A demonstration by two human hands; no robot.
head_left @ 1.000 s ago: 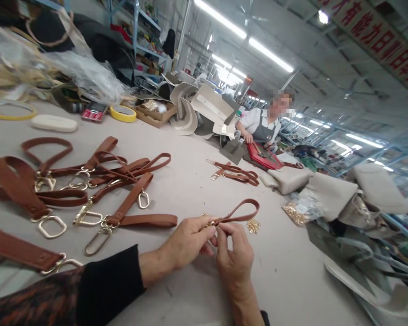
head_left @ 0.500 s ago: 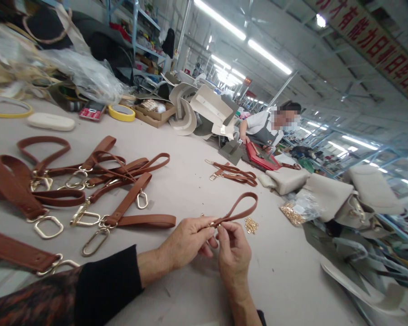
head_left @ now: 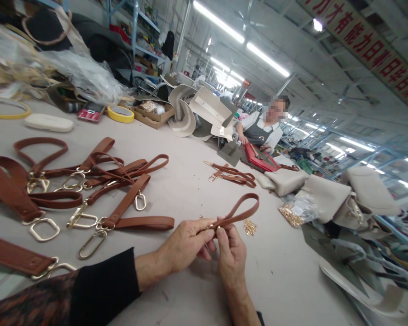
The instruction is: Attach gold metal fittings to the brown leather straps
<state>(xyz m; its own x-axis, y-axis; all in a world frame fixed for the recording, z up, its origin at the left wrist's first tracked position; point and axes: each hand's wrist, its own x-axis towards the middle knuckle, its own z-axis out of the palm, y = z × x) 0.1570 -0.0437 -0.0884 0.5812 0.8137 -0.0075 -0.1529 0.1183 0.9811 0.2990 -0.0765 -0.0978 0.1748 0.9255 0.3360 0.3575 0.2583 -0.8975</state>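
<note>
A looped brown leather strap (head_left: 241, 210) is held above the table between both hands. My left hand (head_left: 185, 242) pinches its near end, where a bit of gold metal shows between the fingers. Thumb and fingers of my right hand (head_left: 231, 249) close on the strap at the base of the loop. Just beyond the right hand lies a small pile of gold hardware pieces (head_left: 249, 227). Several brown straps (head_left: 127, 199) with gold rings and clasps are spread over the left side. A smaller bunch of brown straps (head_left: 234, 175) lies farther back.
Yellow tape (head_left: 120, 114), a pale case (head_left: 49, 122) and an open cardboard box (head_left: 154, 118) stand at the back left. Pale bag parts (head_left: 207, 108) are piled behind. On the right are a plastic bag of gold pieces (head_left: 294, 213) and beige bags (head_left: 329, 197). A person works across the table.
The strap loop has tilted slightly and my right hand has shifted a little left. The person across the table has raised their head. The view has moved slightly.
</note>
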